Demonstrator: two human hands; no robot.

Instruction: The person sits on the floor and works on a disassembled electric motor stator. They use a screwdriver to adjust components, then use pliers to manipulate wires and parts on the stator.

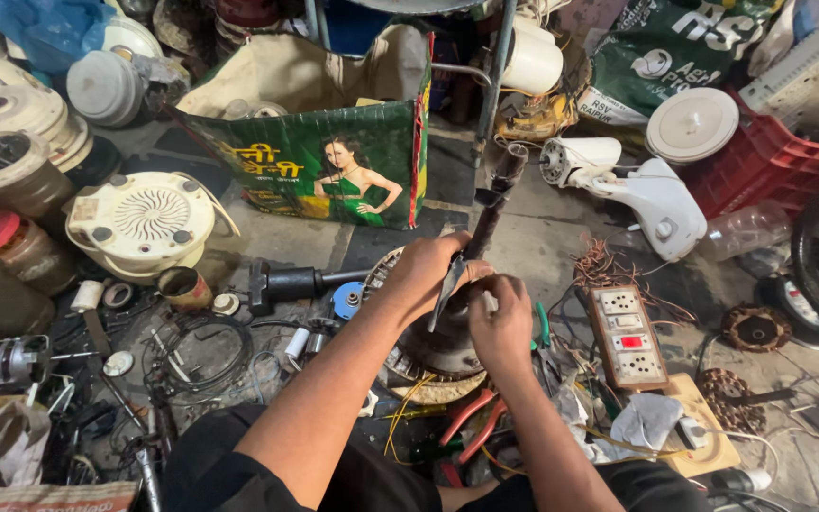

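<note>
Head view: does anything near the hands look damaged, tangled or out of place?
Yes. A loose tangle of copper wire lies on the floor beside the switch-and-socket board, unspooled. A white fan motor housing lies on its side, stripped of its blades. Both hands work on a motor stator.

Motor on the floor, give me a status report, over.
Left hand grips dark tool over motor. Right hand rests on motor top. Red pliers and loose wires close by.

both hands (pixel 466 299) meet over the round metal motor stator (pixel 428 356) at centre floor. green printed bag (pixel 334 161) behind it, cream round vented fan housing (pixel 139 223) left, beige switch-and-socket board (pixel 629 337) right, red-handled pliers (pixel 471 422) in front, white fan motor body (pixel 637 185) behind-right.
</note>
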